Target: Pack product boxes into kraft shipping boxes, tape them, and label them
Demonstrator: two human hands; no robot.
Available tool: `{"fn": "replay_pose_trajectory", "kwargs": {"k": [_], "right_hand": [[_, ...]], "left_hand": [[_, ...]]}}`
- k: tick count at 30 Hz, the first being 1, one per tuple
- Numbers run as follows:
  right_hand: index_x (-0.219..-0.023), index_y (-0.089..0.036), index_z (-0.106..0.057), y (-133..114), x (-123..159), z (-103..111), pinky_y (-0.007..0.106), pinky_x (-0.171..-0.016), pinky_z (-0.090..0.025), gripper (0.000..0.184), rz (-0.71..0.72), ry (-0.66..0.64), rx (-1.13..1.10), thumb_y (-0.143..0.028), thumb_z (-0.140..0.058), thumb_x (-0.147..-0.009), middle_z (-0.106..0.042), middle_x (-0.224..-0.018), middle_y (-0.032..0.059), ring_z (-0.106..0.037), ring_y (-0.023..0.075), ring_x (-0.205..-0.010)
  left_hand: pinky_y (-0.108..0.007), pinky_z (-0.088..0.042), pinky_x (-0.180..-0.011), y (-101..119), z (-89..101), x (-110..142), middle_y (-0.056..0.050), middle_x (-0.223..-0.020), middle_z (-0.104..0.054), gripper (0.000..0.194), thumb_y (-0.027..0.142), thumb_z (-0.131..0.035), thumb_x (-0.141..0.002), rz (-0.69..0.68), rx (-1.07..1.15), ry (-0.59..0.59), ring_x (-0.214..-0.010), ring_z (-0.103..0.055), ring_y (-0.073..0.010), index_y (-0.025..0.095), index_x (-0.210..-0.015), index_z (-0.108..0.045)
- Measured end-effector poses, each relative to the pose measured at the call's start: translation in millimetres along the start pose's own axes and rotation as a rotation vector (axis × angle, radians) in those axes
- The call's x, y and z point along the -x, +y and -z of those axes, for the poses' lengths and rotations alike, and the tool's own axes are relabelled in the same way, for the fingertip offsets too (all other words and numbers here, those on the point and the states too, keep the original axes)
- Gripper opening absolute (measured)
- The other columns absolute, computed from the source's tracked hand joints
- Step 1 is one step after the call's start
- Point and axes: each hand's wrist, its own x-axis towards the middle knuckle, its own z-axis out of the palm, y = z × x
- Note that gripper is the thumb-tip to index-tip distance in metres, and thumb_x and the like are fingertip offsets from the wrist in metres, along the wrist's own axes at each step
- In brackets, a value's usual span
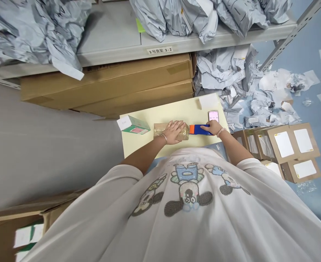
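My left hand [173,131] lies flat, its fingers stretched out, across the top of a small brown carton [159,129]. Shiny clear tape shows on the carton's right end. In my right hand [213,127] is a blue tape dispenser [197,130] with an orange end, which points left and meets or nearly meets the carton's right end. Part of its blue body is under my fingers. Just beyond my right hand a phone [213,115] with a lit pink screen rests on the pale yellow table [133,145]. To the left stands a green and white box [135,124].
A white paper stack or box [208,101] sits at the table's back right corner. Behind, a metal shelf [111,51] carries grey plastic mailers [173,18] above long cardboard boxes [108,82]. Labelled cartons [283,145] are stacked at right, near crumpled wrapping [269,103] on the floor.
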Motion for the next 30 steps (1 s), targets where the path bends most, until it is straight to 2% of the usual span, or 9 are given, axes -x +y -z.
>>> {"fn": "replay_pose_trajectory", "kwargs": {"k": [4,7,11,14,16,18,21,26,30], "right_hand": [[-0.054,-0.021,-0.051,21,9,-3,0.026,-0.052,-0.033,0.072,0.017,0.024,-0.301,-0.089,-0.048,-0.077,-0.047,-0.048,-0.0013,-0.042,0.0118,-0.051],[-0.050,-0.022,-0.044,37,16,0,0.026,-0.050,-0.029,0.071,0.059,0.050,-0.381,-0.089,-0.053,-0.072,-0.040,-0.046,-0.0033,-0.036,0.0102,-0.049],[-0.048,-0.022,-0.042,63,34,18,0.027,-0.051,-0.028,0.071,0.054,0.090,-0.284,-0.086,-0.053,-0.076,-0.039,-0.045,-0.0029,-0.036,0.0102,-0.049],[-0.051,-0.020,-0.050,68,45,35,0.029,-0.053,-0.031,0.068,0.003,0.069,-0.087,-0.080,-0.050,-0.084,-0.047,-0.048,0.0009,-0.043,0.0129,-0.051],[-0.057,-0.018,-0.060,56,45,43,0.030,-0.057,-0.035,0.065,-0.010,0.073,0.111,-0.075,-0.052,-0.087,-0.058,-0.055,0.0062,-0.054,0.0172,-0.058],[-0.069,-0.015,-0.071,34,38,46,0.030,-0.063,-0.040,0.061,-0.039,0.075,0.295,-0.070,-0.054,-0.089,-0.069,-0.069,0.0132,-0.064,0.0230,-0.072],[-0.091,-0.010,-0.079,-6,18,38,0.032,-0.072,-0.047,0.059,-0.108,0.015,0.433,-0.065,-0.057,-0.091,-0.075,-0.092,0.0210,-0.070,0.0295,-0.090],[-0.113,-0.009,-0.077,-63,-11,0,0.034,-0.083,-0.053,0.055,-0.179,-0.136,0.366,-0.058,-0.059,-0.094,-0.075,-0.111,0.0234,-0.072,0.0313,-0.103],[-0.116,-0.010,-0.076,-96,-21,-20,0.032,-0.085,-0.054,0.044,-0.202,-0.136,0.284,-0.044,-0.055,-0.099,-0.075,-0.116,0.0225,-0.072,0.0287,-0.105]], "left_hand": [[-0.057,-0.007,-0.126,-4,-0.8,-1,-0.022,-0.169,-0.026,0.110,0.055,-0.070,-0.077,-0.017,-0.029,-0.027,-0.153,-0.024,-0.0441,0.012,-0.166,-0.022],[-0.057,-0.008,-0.125,-5,-1.3,-2,-0.023,-0.169,-0.025,0.109,0.054,-0.069,-0.079,-0.027,-0.050,-0.039,-0.153,-0.023,-0.0444,0.012,-0.166,-0.020],[-0.057,-0.009,-0.125,-5,-1.8,-2,-0.023,-0.169,-0.026,0.109,0.053,-0.070,-0.078,-0.013,-0.062,-0.049,-0.153,-0.023,-0.0444,0.012,-0.166,-0.020],[-0.057,-0.009,-0.125,-4,-1.5,-2,-0.022,-0.168,-0.026,0.109,0.052,-0.072,-0.077,-0.007,-0.048,-0.045,-0.153,-0.023,-0.0447,0.013,-0.166,-0.023],[-0.057,-0.008,-0.125,-3,-1.3,-3,-0.022,-0.169,-0.026,0.109,0.052,-0.072,-0.077,-0.008,-0.040,-0.042,-0.153,-0.022,-0.0442,0.013,-0.166,-0.023],[-0.057,-0.007,-0.125,-4,-1.5,-3,-0.021,-0.169,-0.026,0.109,0.052,-0.071,-0.077,-0.013,-0.038,-0.039,-0.153,-0.022,-0.0436,0.013,-0.166,-0.022],[-0.057,-0.007,-0.125,-4,-2.5,-2,-0.022,-0.169,-0.026,0.110,0.052,-0.071,-0.078,-0.023,-0.035,-0.031,-0.153,-0.023,-0.0443,0.013,-0.166,-0.021],[-0.056,-0.008,-0.125,-2,-1.5,-2,-0.021,-0.169,-0.026,0.108,0.051,-0.071,-0.077,-0.017,-0.042,-0.022,-0.153,-0.023,-0.0444,0.014,-0.166,-0.022],[-0.056,-0.008,-0.125,0,0.2,-2,-0.022,-0.169,-0.026,0.108,0.053,-0.069,-0.079,-0.007,-0.062,-0.039,-0.154,-0.023,-0.0427,0.012,-0.166,-0.021]]}}
